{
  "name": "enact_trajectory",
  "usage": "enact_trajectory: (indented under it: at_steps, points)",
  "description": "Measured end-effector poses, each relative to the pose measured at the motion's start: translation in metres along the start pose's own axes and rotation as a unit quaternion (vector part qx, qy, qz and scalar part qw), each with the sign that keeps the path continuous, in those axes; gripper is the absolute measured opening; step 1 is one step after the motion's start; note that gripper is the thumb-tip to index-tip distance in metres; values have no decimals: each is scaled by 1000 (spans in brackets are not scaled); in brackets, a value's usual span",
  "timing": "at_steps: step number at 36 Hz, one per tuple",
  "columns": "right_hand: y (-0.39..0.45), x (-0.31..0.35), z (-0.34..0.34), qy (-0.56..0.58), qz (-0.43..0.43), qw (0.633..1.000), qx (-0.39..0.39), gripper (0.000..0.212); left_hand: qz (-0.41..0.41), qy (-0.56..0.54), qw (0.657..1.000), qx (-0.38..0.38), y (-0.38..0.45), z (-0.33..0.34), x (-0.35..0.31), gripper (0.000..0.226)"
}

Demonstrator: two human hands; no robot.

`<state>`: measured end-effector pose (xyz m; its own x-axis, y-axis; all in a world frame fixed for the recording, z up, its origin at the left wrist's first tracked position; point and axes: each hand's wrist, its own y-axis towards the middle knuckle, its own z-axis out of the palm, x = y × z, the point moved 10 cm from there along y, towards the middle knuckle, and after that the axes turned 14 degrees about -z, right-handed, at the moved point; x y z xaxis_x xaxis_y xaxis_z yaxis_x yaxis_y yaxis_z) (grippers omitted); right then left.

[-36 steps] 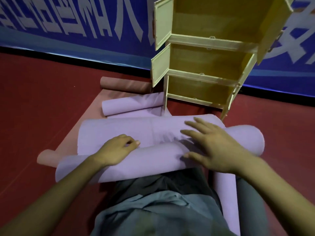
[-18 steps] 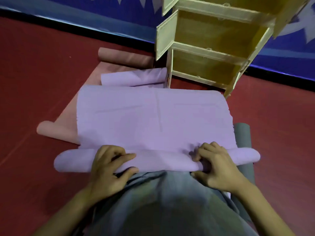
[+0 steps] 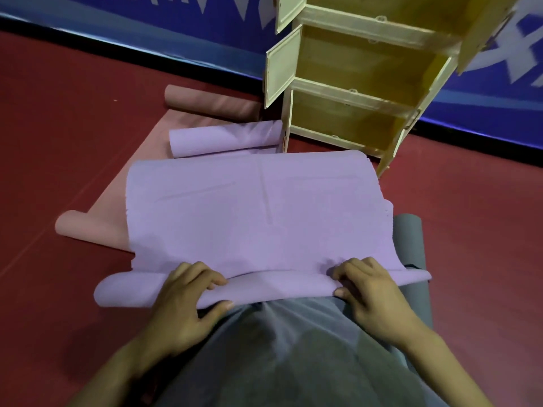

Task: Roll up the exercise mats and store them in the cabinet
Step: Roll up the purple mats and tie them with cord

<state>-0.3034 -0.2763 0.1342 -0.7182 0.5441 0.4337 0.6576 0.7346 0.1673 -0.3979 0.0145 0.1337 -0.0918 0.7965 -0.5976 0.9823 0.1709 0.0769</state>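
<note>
On the red floor directly in front of the person, the purple mat lay spread flat, with its near edge wound into a narrow roll running crosswise under both hands. The left hand gripped the roll left of centre, fingers curled over its top and thumb tucked under its near side. The right hand gripped the roll toward its right end in the same way, fingers bent over the top and thumb below. Both forearms reached forward from the bottom of the view, across grey clothing.

The roll's left end extended past the left hand onto bare floor; its right end lay across a grey mat lying lengthwise beside the purple sheet. The far edge of the flat part curled upward just short of the cabinet. The cabinet stood against a blue wall banner, its doors swung open on the shelves. A second purple roll lay touching the cabinet's lower left corner. Underneath, a pink mat projected to the left, curled at both its near and far ends. Bare floor lay to the left and to the right of the mats.
</note>
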Motion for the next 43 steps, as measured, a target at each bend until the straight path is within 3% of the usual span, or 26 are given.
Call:
enact_trajectory:
  at_steps: [11,14,16,23,34,40,43]
  points:
    - [7,-5,15,7,20,998,64,11,-3,72,997,13,-1,3,0,31]
    - [3,-19,11,47,69,993,86,34,-8,51,999,16,-4,4,-1,31]
    - [-2,-25,4,57,82,991,94,36,-21,42,999,11,-5,3,2,29]
    - [-10,-7,-5,65,32,997,-1,18,-14,73,997,-5,-13,8,10,33]
    - [-22,-5,-13,39,43,996,-68,30,19,123,992,15,-13,13,-4,32]
    - [-17,4,-8,-39,13,998,-41,4,14,123,991,41,-10,20,1,39]
    - [-13,5,-4,-50,22,998,-20,7,10,114,992,52,-6,22,4,34]
